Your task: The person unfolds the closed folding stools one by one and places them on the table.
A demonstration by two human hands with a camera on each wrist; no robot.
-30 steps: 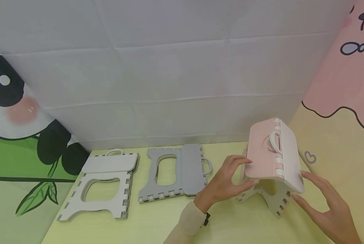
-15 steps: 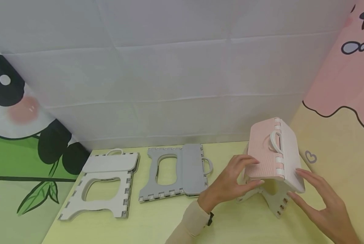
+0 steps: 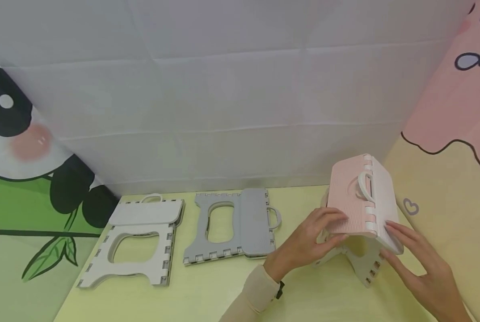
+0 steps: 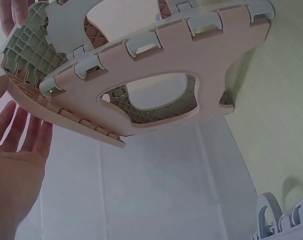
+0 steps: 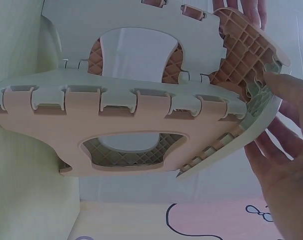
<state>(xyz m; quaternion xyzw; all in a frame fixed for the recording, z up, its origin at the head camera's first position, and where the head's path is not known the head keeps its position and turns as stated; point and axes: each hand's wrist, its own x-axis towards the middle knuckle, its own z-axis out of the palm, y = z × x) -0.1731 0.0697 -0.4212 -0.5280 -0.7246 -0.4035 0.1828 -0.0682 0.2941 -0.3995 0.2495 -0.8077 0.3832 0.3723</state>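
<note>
The folding stool [image 3: 346, 190], pink on one half and white on the other, is at the right end of the table [image 3: 208, 297], near the back cloth [image 3: 232, 98]. It is partly unfolded: the two top halves slope from a raised hinge line like a roof, with a looped white handle [image 3: 361, 184] at the ridge. Both wrist views show ribbed undersides and hinged leg panels with large cut-outs. Legs reach down towards the table; whether every foot bears on it cannot be established from these angles.

The left hand [image 3: 302, 241] pinches the near edge of the pink half, fingers lying on top and thumb below. The right hand [image 3: 427, 277] holds the edge of the white half likewise, thumb on the underside and fingers outside, slightly bent. A beige sleeve [image 3: 260, 288] and a dark wristband [image 3: 280, 290] are noted on the left arm.

Left of the held stool, a grey stool [image 3: 258, 221] lies folded flat, its handle pointing right. Further left, a white stool [image 3: 147, 213] lies folded flat, handle towards the back cloth. Printed cartoon cloths flank both sides.
</note>
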